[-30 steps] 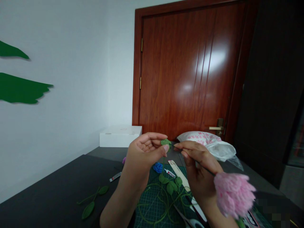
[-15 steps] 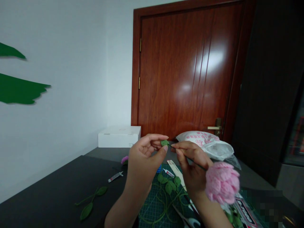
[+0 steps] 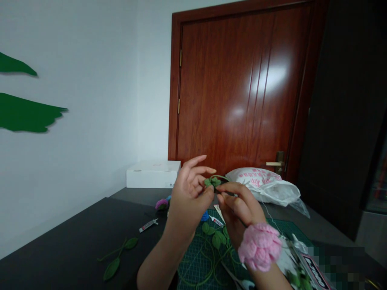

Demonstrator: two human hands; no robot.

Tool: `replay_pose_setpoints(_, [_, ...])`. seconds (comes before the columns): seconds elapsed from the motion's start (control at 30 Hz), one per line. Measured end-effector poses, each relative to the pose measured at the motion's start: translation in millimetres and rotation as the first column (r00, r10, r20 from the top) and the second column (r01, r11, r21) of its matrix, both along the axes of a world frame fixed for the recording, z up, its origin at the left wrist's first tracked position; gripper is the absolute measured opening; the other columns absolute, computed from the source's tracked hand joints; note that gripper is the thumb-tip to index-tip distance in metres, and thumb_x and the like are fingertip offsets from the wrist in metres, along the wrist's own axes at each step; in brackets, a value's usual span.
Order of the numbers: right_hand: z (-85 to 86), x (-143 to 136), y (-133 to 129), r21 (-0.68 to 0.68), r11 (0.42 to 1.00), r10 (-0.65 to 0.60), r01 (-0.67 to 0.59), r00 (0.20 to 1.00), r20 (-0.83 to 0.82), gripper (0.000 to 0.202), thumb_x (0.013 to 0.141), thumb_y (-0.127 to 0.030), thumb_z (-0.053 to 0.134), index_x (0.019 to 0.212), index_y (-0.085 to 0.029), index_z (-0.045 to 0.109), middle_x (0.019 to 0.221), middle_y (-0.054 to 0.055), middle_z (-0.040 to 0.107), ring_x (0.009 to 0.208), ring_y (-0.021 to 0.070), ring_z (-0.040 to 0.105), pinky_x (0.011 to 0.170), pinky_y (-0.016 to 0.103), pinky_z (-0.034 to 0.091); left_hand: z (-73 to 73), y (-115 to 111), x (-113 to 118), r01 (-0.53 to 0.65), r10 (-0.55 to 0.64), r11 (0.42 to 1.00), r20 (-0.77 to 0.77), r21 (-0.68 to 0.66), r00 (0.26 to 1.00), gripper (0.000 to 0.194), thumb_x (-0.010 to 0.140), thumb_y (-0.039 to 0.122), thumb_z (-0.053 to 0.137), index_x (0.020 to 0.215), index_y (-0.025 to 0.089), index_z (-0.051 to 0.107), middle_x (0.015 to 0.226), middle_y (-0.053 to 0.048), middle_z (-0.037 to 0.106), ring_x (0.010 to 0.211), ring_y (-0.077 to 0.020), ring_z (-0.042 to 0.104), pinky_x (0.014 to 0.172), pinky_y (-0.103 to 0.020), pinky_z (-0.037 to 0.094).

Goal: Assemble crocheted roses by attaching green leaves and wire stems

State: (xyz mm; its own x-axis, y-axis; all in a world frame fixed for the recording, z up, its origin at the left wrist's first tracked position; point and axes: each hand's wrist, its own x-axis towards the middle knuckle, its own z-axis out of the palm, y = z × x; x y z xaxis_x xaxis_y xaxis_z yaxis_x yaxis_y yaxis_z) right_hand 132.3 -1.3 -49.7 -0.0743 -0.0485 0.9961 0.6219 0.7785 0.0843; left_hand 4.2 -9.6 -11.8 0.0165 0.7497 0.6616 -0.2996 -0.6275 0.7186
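My left hand (image 3: 192, 193) pinches a small green crocheted piece (image 3: 212, 182) between thumb and finger, its other fingers raised and spread. From the right, the thumb and index finger of my right hand (image 3: 240, 203) close at the edge of that piece, on the stem of a pink crocheted flower; the stem is mostly hidden by the fingers. The pink flower (image 3: 260, 246) hangs in front of my right wrist. A thin green strand curves above my right fingertips. Below the hands, green crocheted leaves (image 3: 217, 238) with long stems lie on a green cutting mat (image 3: 193, 257).
Scissors (image 3: 246, 284) lie at the mat's near edge. Small tubes (image 3: 148, 225) and a leaf sprig (image 3: 112, 269) rest on the dark table at left. A purple flower (image 3: 161, 204), a white box (image 3: 152, 174) and a plastic bag (image 3: 263, 183) are farther back.
My right hand has turned and its fingertips have come closer to the left thumb. The pink flower has swung left and down, and more of the green piece shows.
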Motion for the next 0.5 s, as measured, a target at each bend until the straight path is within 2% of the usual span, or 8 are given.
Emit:
replay_pose_setpoints(0.07, [0.7, 1.3, -2.6, -0.012, 1.0, -0.023, 0.023, 1.0, -0.017, 0.015, 0.085, -0.008, 0.062, 0.085, -0.022, 0.06, 0.088, 0.004, 0.068, 0.076, 0.0157, 0.067, 0.065, 0.028, 0.055, 3.1, -0.4, -2.6, -0.01, 0.01, 1.0, 0.009, -0.006, 1.0, 0.058, 0.071, 0.005, 0.068, 0.124, 0.02, 0.052, 0.103, -0.005, 0.067, 0.072, -0.0119, 0.062, 0.063, -0.022, 0.053])
replay_pose_setpoints(0.13, [1.8, 2.8, -4.8, -0.011, 0.999, -0.037, 0.037, 0.999, 0.006, 0.016, 0.083, -0.006, 0.063, 0.085, -0.022, 0.059, 0.088, 0.004, 0.068, 0.075, 0.0151, 0.067, 0.064, 0.027, 0.055, 4.9, -0.6, -4.3, -0.025, 0.024, 0.999, -0.014, -0.047, 1.0, 0.046, 0.073, 0.009, 0.069, 0.116, 0.017, 0.056, 0.094, -0.004, 0.067, 0.068, -0.0116, 0.062, 0.061, -0.022, 0.052])
replay_pose_setpoints(0.2, [2.6, 3.9, -5.9, 0.018, 0.999, -0.043, 0.043, 0.998, 0.038, 0.018, 0.082, -0.005, 0.064, 0.086, -0.021, 0.059, 0.088, 0.004, 0.069, 0.076, 0.0156, 0.068, 0.065, 0.027, 0.056, 5.1, -0.2, -5.3, -0.04, 0.037, 0.995, -0.038, -0.089, 0.999, 0.036, 0.074, 0.01, 0.07, 0.109, 0.014, 0.06, 0.085, -0.003, 0.069, 0.07, -0.0122, 0.064, 0.065, -0.022, 0.052])
replay_pose_setpoints(0.3, [2.0, 2.9, -6.2, 0.028, 0.998, -0.05, 0.049, 0.998, 0.041, 0.017, 0.082, -0.004, 0.063, 0.087, -0.021, 0.06, 0.087, 0.005, 0.069, 0.077, 0.016, 0.068, 0.066, 0.028, 0.056, 3.0, 1.4, -6.1, -0.052, 0.05, 0.991, -0.024, -0.122, 0.998, 0.033, 0.073, 0.01, 0.072, 0.105, 0.013, 0.063, 0.08, -0.002, 0.071, 0.076, -0.0126, 0.066, 0.072, -0.022, 0.051])
replay_pose_setpoints(0.4, [-0.7, -1.5, -5.4, -0.015, 0.999, -0.033, 0.032, 0.998, -0.056, 0.015, 0.085, -0.007, 0.062, 0.085, -0.022, 0.06, 0.087, 0.003, 0.071, 0.075, 0.0159, 0.069, 0.065, 0.029, 0.056, 0.7, 2.7, -7.4, -0.046, 0.048, 0.988, 0.009, -0.144, 0.999, 0.031, 0.073, 0.01, 0.074, 0.103, 0.014, 0.065, 0.078, 0.0, 0.071, 0.074, -0.0116, 0.066, 0.071, -0.021, 0.051])
replay_pose_setpoints(0.5, [-3.7, -5.4, -3.5, -0.059, 0.997, 0.028, -0.039, 0.982, -0.189, 0.013, 0.088, -0.011, 0.058, 0.083, -0.022, 0.06, 0.088, 0.003, 0.072, 0.079, 0.0175, 0.07, 0.069, 0.032, 0.056, 0.2, 3.3, -9.7, -0.033, 0.039, 0.988, 0.035, -0.148, 0.999, 0.034, 0.072, 0.011, 0.076, 0.104, 0.015, 0.064, 0.076, 0.001, 0.071, 0.072, -0.0107, 0.066, 0.069, -0.02, 0.05])
